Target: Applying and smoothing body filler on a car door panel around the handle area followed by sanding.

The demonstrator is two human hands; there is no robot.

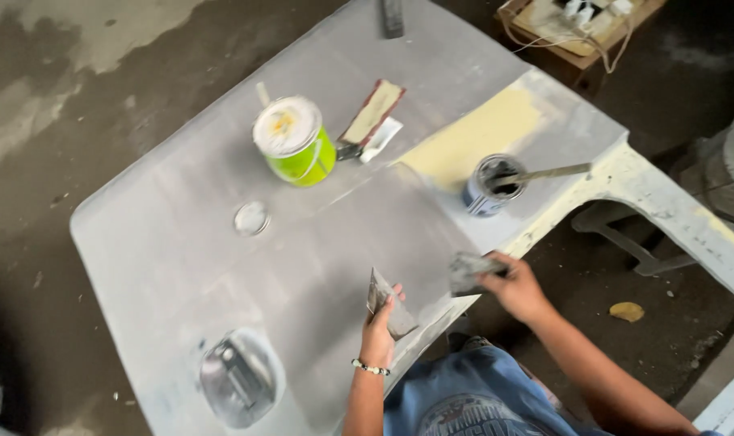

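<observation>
A large grey primed panel [221,266] lies flat in front of me. My left hand [380,323] grips a flat metal spreader [383,299] smeared with grey filler, held over the panel's near edge. To the right, my right hand [516,287] holds a second filler-coated scraper [468,273] at the panel's edge. The two tools are a little apart.
On the panel stand a green can with a white lid [296,141], a small open tin with a stirring stick [492,184], a loose round lid [251,218] and a sanding block [372,111]. A yellow filler patch [476,133] lies at the far right. A recessed handle [237,375] sits near left. Dirty concrete floor surrounds.
</observation>
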